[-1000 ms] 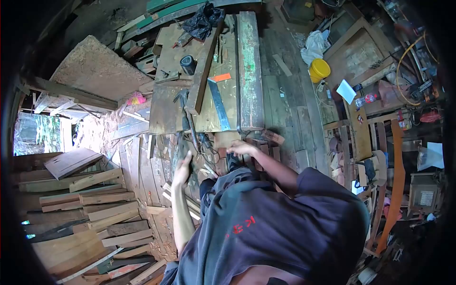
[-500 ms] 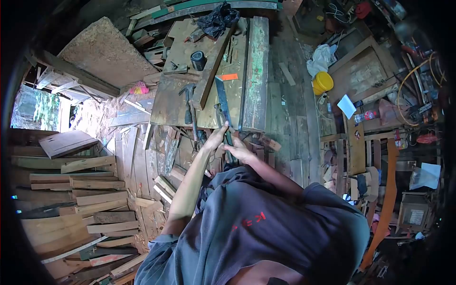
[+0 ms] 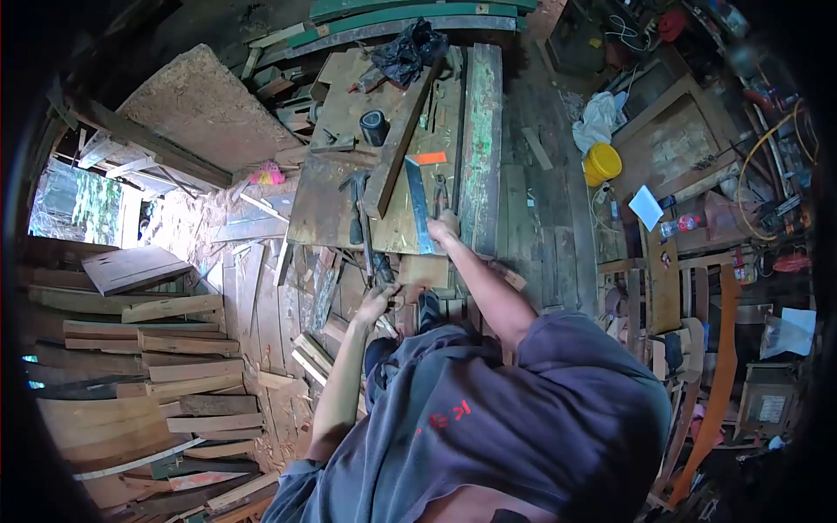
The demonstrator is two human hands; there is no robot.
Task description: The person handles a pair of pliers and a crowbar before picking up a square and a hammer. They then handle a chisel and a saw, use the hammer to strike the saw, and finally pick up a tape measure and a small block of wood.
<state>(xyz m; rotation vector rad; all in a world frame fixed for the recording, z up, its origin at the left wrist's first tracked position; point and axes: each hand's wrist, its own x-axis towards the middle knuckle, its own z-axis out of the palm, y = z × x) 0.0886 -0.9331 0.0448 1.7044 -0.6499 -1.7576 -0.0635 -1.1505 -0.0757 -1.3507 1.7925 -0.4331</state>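
Right hand [image 3: 444,228] at the near edge of the desk [image 3: 324,207], centre of frame; its fingers grasp the handles of the pincers [image 3: 441,188], head toward the top of the frame. Pincers lie between the try square [image 3: 419,202], just left, orange stock uppermost, and a long plank [image 3: 482,144] with flaking green paint on the right.

Left hand [image 3: 377,304] lower, left of centre, below the desk's near edge; fingers part-curled, cannot tell whether they hold anything. Hammer [image 3: 360,209] just above it, head on the desk, handle running down past the edge.

Also on the desk: a dark timber [image 3: 403,139] set aslant, a black cylinder [image 3: 374,128] left of it, a crumpled black bag [image 3: 408,54] at top.
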